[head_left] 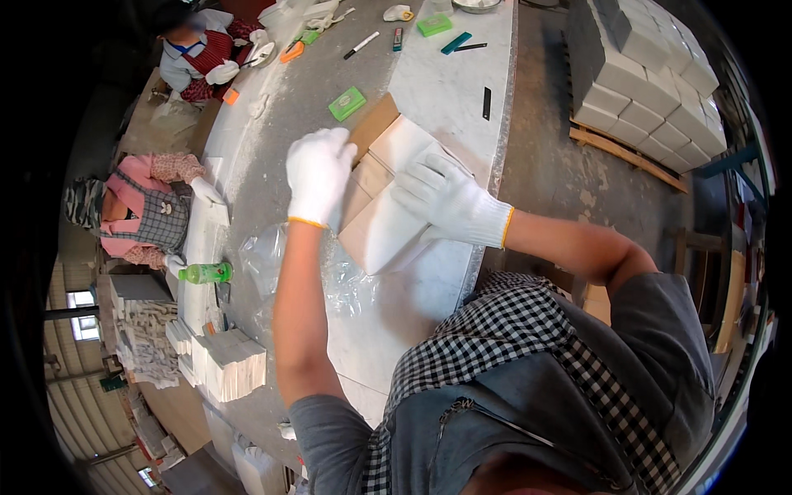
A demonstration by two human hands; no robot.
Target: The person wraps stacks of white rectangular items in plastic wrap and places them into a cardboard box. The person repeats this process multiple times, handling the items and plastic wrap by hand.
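Observation:
A cardboard box (388,227), white outside with brown inner flaps, stands tilted on the table before me. Its brown end flap (378,118) sticks up at the far side. My left hand (318,175), in a white knit glove, has its fingers curled at the box's left edge by this flap and seems to pinch it. My right hand (441,196), gloved alike, lies with fingers stretched out across the white side and top of the box. The fingertips of my left hand are partly hidden.
Clear plastic film (351,285) lies beside the box. Green packets (346,103), a marker (360,45) and cutter knives (456,43) are farther along the table. Two co-workers (144,206) sit opposite. Near them stand a green bottle (205,273) and stacked pale pieces (227,363). White boxes (639,91) fill a pallet at right.

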